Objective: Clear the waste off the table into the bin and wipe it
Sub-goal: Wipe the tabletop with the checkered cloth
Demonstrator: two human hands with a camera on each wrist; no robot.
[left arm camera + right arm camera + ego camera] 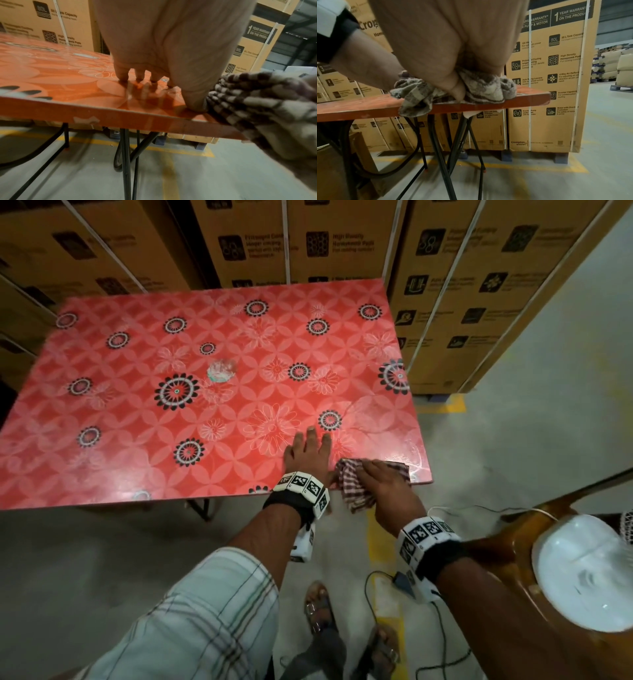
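Forearms with tagged wristbands fill the foot of the head view. Beyond them the left hand [308, 451] lies flat, fingers straight, on the red flowered bench [137, 419]. Just beside it, the right hand [383, 484] bunches a checked cloth [352, 491] at the bench's near corner, part of it hanging over the edge. Well ahead of the left hand sits a crumpled clear wrapper [222, 370]. A white bin [589, 573] stands close behind the right wrist.

From the left wrist, straight fingertips [122, 77] touch the glossy top, the thumb against the cloth [248, 102].

From the right wrist, curled fingers grip the cloth [481, 88] on the bench edge [522, 103]; cardboard boxes [553, 81] stand beyond.
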